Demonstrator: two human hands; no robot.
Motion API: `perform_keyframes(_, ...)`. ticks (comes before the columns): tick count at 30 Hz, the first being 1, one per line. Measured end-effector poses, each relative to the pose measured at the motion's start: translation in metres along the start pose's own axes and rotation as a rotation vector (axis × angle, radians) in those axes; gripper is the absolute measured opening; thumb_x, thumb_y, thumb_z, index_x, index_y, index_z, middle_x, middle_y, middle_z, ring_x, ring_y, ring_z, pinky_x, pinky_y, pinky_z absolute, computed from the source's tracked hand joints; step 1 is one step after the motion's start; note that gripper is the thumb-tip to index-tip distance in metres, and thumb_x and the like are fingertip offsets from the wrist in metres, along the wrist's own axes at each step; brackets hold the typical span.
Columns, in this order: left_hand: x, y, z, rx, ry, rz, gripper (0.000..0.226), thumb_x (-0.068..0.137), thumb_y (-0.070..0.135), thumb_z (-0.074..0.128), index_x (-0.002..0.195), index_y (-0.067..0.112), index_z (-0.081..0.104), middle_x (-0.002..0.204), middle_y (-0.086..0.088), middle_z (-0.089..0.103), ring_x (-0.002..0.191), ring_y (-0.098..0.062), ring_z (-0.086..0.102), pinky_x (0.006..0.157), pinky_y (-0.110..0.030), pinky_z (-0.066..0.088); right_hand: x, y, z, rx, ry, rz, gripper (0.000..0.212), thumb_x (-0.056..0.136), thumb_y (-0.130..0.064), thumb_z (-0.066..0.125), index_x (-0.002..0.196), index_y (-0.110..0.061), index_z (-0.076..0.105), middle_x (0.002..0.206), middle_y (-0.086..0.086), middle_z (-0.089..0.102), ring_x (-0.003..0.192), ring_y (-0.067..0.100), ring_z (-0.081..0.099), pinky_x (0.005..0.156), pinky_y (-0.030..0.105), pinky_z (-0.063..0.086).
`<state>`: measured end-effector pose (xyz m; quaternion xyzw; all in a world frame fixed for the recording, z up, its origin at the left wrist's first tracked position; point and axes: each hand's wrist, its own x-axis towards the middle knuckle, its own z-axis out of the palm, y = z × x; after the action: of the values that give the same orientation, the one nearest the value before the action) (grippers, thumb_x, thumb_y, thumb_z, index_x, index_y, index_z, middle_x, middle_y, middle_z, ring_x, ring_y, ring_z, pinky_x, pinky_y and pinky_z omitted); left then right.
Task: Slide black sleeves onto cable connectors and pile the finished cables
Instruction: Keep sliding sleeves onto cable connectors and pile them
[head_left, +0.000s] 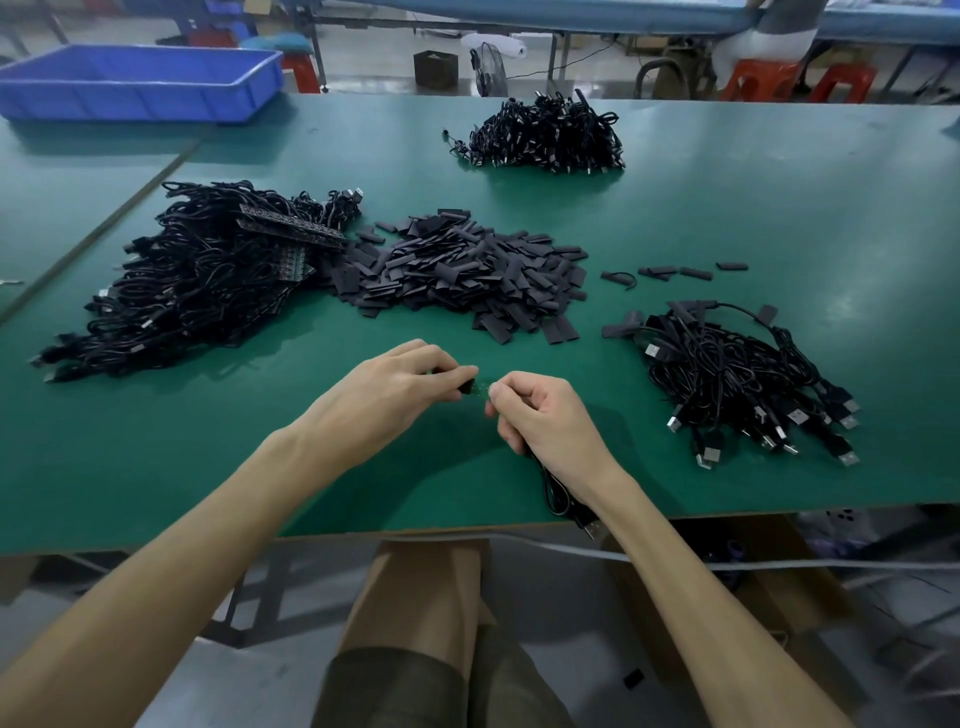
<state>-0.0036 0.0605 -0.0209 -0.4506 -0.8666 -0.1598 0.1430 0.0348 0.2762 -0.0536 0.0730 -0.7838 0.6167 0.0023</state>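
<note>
1. Nearest the camera, two bare forearms are seen reaching forward from the bottom corners, above a lap in olive shorts (415, 686). They converge over the near part of a green table (727, 218).
2. The left hand (395, 384) is held palm down. A short black sleeve (465, 387) is pinched between its thumb and curled fingertips.
3. The right hand (540, 415) is turned thumb-side up, its fingers curled round a black cable (556, 493). The cable's end is pinched between thumb and forefinger, just beside the sleeve's mouth. Whether the end has entered the sleeve cannot be told.
4. The cable is trailed back under the right wrist to the table's near edge, where its USB plug (589, 527) lies.
5. Beyond the hands, a heap of loose sleeves (457, 270) is spread at the table's middle.
6. A large tangle of cables (197, 291) is piled to the left, touching that heap. A smaller cable pile (737, 374) with silver plugs lies to the right, and a far cable pile (550, 135) sits well behind.
7. A blue tray (140, 83) is set at the far left corner.
</note>
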Motion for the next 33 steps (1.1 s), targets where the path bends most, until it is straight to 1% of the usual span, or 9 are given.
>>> perform_keyframes(2,0.000,0.002,-0.001,0.027,-0.007,0.023,0.048,0.087,-0.018,0.066,0.130,0.003,0.066,0.110,-0.010,0.066,0.098,-0.028,0.062,0.076,-0.045,0.057,0.000,0.000,0.001,-0.006,-0.007,0.004,0.032,0.105,-0.020,0.054,0.077,-0.012,0.066,0.051,-0.002,0.058,0.049,0.009,0.048,0.056,0.021,0.043)
perform_keyframes(5,0.002,0.010,0.001,0.069,-0.025,0.065,0.053,0.081,-0.021,0.065,0.130,0.001,0.065,0.112,-0.012,0.065,0.101,-0.030,0.062,0.074,-0.044,0.059,0.001,0.001,0.002,-0.028,-0.024,0.014,0.031,0.106,-0.020,0.053,0.080,-0.013,0.069,0.053,-0.003,0.059,0.049,0.009,0.051,0.054,0.022,0.042)
perform_keyframes(8,0.005,0.013,0.005,0.055,-0.015,0.019,0.051,0.084,-0.017,0.066,0.130,0.002,0.064,0.114,-0.011,0.065,0.102,-0.031,0.061,0.074,-0.046,0.058,0.002,0.001,0.002,-0.012,-0.014,0.013,0.030,0.107,-0.020,0.053,0.084,-0.010,0.069,0.055,-0.002,0.062,0.049,0.011,0.055,0.053,0.022,0.044)
perform_keyframes(12,0.006,0.008,0.007,0.002,-0.033,-0.058,0.044,0.095,-0.005,0.062,0.136,0.009,0.060,0.118,-0.006,0.062,0.108,-0.026,0.057,0.082,-0.046,0.056,0.002,0.001,0.001,0.010,-0.051,0.001,0.028,0.108,-0.026,0.054,0.093,-0.008,0.070,0.062,0.006,0.070,0.056,0.017,0.061,0.061,0.031,0.051)
perform_keyframes(14,0.004,0.006,0.006,0.037,-0.054,-0.049,0.042,0.094,-0.005,0.061,0.132,0.013,0.061,0.115,-0.003,0.061,0.104,-0.024,0.056,0.075,-0.045,0.056,0.003,0.002,0.001,0.035,-0.064,-0.002,0.027,0.107,-0.027,0.056,0.094,-0.007,0.070,0.066,0.007,0.073,0.058,0.018,0.063,0.064,0.031,0.052)
perform_keyframes(19,0.000,0.006,0.005,0.101,-0.060,-0.023,0.024,0.095,0.002,0.065,0.119,0.008,0.064,0.101,-0.005,0.058,0.091,-0.024,0.054,0.058,-0.040,0.054,0.003,0.002,0.003,0.046,-0.028,-0.024,0.032,0.104,-0.034,0.060,0.087,-0.009,0.070,0.069,0.008,0.076,0.064,0.023,0.070,0.068,0.030,0.054)
perform_keyframes(25,0.006,0.009,0.006,0.062,-0.093,-0.019,0.015,0.103,0.014,0.056,0.113,0.007,0.063,0.097,-0.004,0.051,0.091,-0.020,0.046,0.067,-0.041,0.053,0.001,0.001,0.002,0.007,-0.023,-0.026,0.039,0.108,-0.032,0.054,0.081,-0.007,0.067,0.062,0.009,0.072,0.059,0.019,0.066,0.067,0.030,0.055)
perform_keyframes(29,0.008,0.014,0.004,0.035,-0.093,-0.008,0.030,0.106,0.025,0.042,0.107,0.004,0.064,0.094,-0.005,0.050,0.087,-0.021,0.046,0.072,-0.041,0.051,0.001,-0.002,0.001,0.014,-0.034,-0.017,0.038,0.108,-0.031,0.053,0.082,-0.007,0.067,0.062,0.009,0.072,0.060,0.018,0.067,0.069,0.028,0.055)
perform_keyframes(33,0.007,0.018,0.005,-0.020,-0.072,-0.031,0.019,0.105,0.016,0.050,0.110,0.004,0.065,0.093,-0.003,0.050,0.085,-0.020,0.045,0.075,-0.039,0.050,0.002,-0.002,0.001,0.040,-0.039,-0.020,0.034,0.106,-0.031,0.056,0.081,-0.013,0.069,0.063,0.010,0.072,0.060,0.021,0.067,0.068,0.031,0.054)
